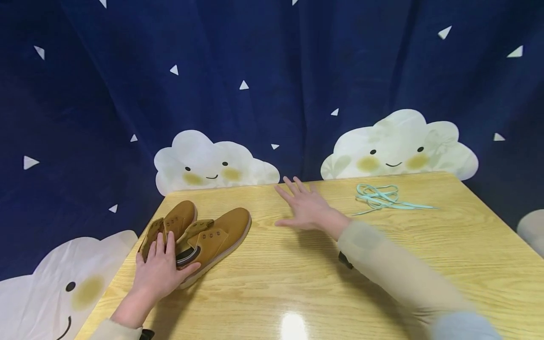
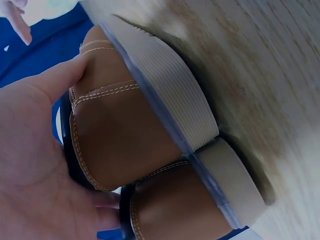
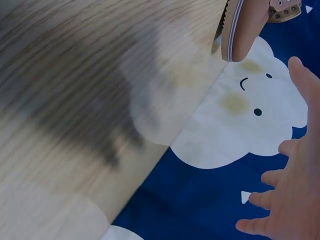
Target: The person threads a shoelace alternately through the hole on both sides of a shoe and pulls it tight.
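Note:
Two tan leather shoes, the nearer one (image 1: 225,238) and the farther one (image 1: 182,213), stand side by side at the table's left, toes pointing away. Their tongues are folded out and bare eyelets show. My left hand (image 1: 159,271) lies over the shoes' heel openings with its fingers spread. In the left wrist view, its thumb touches the side of one shoe (image 2: 120,135); some fingers are hidden behind the heels. Held above the table's middle, my right hand (image 1: 307,208) has its fingers spread and touches nothing. To its right lies a loose pale-blue shoelace (image 1: 399,205).
The wooden table (image 1: 297,274) ends at a straight back edge. Behind it hangs a dark blue curtain (image 1: 272,56) with white clouds and triangles. A light glare shows on the tabletop near the front.

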`<state>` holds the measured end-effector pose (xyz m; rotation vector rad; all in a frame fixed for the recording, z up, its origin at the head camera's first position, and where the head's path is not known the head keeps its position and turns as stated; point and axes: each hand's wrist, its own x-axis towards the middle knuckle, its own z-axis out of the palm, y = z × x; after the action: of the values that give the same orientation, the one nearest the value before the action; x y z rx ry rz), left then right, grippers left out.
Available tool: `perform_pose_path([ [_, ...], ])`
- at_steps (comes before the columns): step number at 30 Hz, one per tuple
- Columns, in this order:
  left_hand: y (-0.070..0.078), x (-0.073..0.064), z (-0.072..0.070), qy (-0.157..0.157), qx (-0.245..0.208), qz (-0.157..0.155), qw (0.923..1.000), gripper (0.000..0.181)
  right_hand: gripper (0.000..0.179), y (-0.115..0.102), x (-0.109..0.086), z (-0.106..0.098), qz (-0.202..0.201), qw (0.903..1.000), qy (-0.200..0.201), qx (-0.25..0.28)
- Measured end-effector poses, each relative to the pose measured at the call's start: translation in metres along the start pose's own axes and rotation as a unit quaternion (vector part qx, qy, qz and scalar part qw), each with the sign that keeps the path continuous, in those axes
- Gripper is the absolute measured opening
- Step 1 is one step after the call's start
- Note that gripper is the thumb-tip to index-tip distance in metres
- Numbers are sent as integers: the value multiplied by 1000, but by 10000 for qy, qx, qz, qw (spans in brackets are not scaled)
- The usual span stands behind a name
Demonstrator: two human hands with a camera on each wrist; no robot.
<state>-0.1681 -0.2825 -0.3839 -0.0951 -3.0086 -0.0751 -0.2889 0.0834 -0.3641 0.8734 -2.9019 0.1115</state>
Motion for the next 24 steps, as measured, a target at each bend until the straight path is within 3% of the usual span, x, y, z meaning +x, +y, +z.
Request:
perform_pose_path([
  [10, 0, -3, 4, 374, 10, 167, 9992, 106, 97, -18, 20, 15, 11, 9989, -463, 30],
  [19, -5, -11, 12, 923, -123, 660, 9935, 94, 100, -44, 31, 23, -303, 9974, -634, 169],
  [24, -4, -15, 12, 995, -203, 840, 9913, 89, 104, -55, 35, 24, -520, 9957, -700, 310],
])
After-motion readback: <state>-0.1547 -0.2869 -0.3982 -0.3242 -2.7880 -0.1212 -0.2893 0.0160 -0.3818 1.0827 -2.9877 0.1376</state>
